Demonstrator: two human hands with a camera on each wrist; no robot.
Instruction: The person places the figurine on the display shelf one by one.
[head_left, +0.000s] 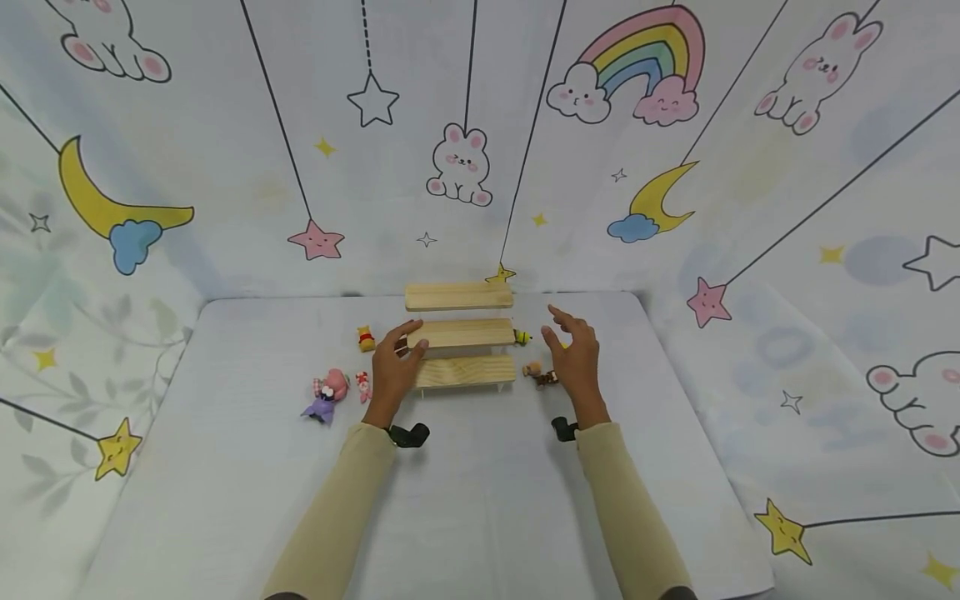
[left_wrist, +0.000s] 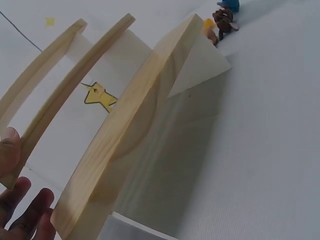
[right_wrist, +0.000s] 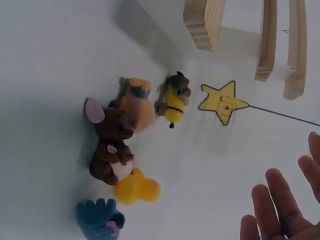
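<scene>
1. Head view: your left hand pinches the left end of the pale, long wooden middle plank, between two matching planks, above the white surface.
2. Your right hand, with fingers spread, is near the brown, pink-eared figurine.

Your pale khaki sleeves, your black wrist cameras
You wear both sleeves long and plain; a dark strap shows beside the left one's cuff.

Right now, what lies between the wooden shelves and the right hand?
The head view shows a yellow-and-black figure, a tan figure and a brown figure there.
</scene>
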